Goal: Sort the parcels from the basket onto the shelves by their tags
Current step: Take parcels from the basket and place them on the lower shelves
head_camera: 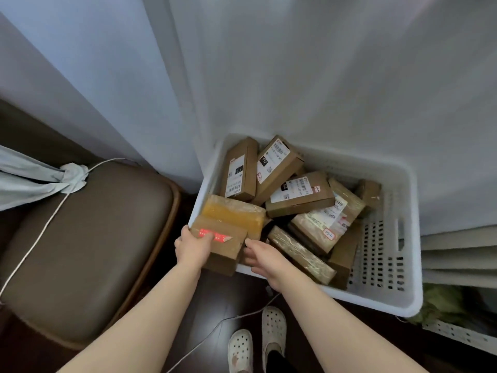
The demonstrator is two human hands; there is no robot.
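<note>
Though gripped in left hand [192, 246] fingers, parcel [224, 255] with red tag [223, 238] blurred, unreadable; right hand [265, 258] fingers loose.

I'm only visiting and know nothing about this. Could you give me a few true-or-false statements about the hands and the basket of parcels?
1. The left hand grips a brown box with a red label. True.
2. The right hand lifts a parcel of its own. False: it is open beside that box and holds nothing.
3. The white basket holds several parcels. True.
4. Parcels are stacked on the brown seat. False: the parcels in view are at the basket, and a white cord crosses the seat.
5. The person wears white clogs. True.
</note>
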